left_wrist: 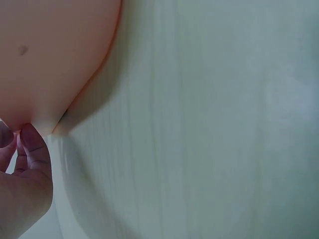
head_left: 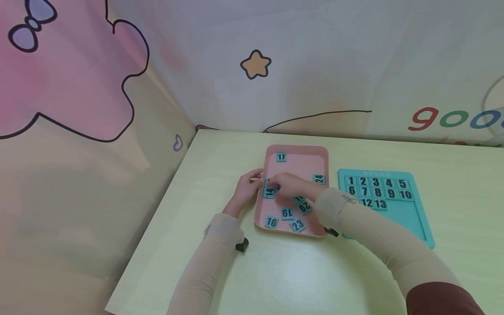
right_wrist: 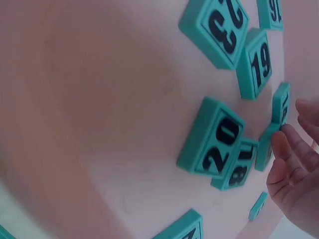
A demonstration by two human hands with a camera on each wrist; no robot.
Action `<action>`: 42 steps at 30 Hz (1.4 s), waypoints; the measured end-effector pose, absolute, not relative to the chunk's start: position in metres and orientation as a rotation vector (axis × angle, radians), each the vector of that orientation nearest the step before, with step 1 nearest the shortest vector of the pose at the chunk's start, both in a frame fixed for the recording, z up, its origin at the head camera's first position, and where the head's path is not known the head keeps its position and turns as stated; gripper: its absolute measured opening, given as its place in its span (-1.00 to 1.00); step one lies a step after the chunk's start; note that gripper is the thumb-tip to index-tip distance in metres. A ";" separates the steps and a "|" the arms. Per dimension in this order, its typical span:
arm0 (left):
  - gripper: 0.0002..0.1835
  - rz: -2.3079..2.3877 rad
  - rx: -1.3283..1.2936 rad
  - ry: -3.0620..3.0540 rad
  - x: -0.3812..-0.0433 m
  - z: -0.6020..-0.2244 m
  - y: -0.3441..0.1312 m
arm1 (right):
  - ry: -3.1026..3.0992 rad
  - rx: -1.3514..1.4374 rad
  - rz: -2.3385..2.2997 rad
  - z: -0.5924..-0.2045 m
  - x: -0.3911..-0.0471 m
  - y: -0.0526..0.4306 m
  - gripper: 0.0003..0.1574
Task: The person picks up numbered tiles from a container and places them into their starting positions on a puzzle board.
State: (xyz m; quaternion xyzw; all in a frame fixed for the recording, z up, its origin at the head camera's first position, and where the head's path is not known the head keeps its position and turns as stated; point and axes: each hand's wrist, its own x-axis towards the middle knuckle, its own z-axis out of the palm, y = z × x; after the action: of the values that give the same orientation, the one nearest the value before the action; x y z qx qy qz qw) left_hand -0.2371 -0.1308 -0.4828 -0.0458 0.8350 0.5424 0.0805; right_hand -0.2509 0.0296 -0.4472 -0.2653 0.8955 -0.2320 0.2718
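Observation:
A pink tray point(head_left: 311, 157) lies on the table with numbered teal tiles spread in it. Along its left rim, my left hand point(head_left: 248, 186) pinches the edge, thumb and fingers on either side in the left wrist view. My right hand point(head_left: 293, 186) reaches in from the right with bent fingers, the fingertips at tile 14 point(head_left: 269, 193) and the tiles beside it. In the right wrist view, a fingertip touches a tile point(right_wrist: 266, 148) whose number is partly hidden; I cannot tell whether a tile is pinched. Near that hand lie tile 20 point(right_wrist: 214, 139) and tile 18 point(right_wrist: 240, 167).
A teal number board point(head_left: 409, 223) right of the tray has tiles in rows from 1 on, the last being 13 point(head_left: 380, 204); my right sleeve covers part of it. Tile 17 point(head_left: 281, 157) lies at the tray's far end, tile 24 point(head_left: 319, 179) by its right wall.

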 end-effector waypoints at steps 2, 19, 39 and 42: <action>-0.55 1.617 -0.132 2.500 -0.237 -0.484 -0.131 | 2.403 -0.702 -0.612 -0.449 -0.249 0.029 -0.39; -0.54 1.619 -0.150 2.488 -0.237 -0.485 -0.129 | 2.342 -0.778 -0.461 -0.451 -0.225 0.028 -0.44; -0.56 1.632 -0.180 2.465 -0.237 -0.483 -0.129 | 2.512 -1.017 -0.408 -0.432 -0.216 0.048 -0.84; -0.56 1.628 -0.188 2.464 -0.237 -0.484 -0.129 | 2.528 -1.022 -0.423 -0.424 -0.216 0.062 -0.86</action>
State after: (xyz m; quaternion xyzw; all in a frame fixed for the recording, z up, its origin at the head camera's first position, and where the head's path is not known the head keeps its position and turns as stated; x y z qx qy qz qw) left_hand -0.2367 -0.1292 -0.4837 -0.0633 0.8292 0.5479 0.0911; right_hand -0.2162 0.0621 -0.4236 -0.3637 0.8994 -0.1505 0.1900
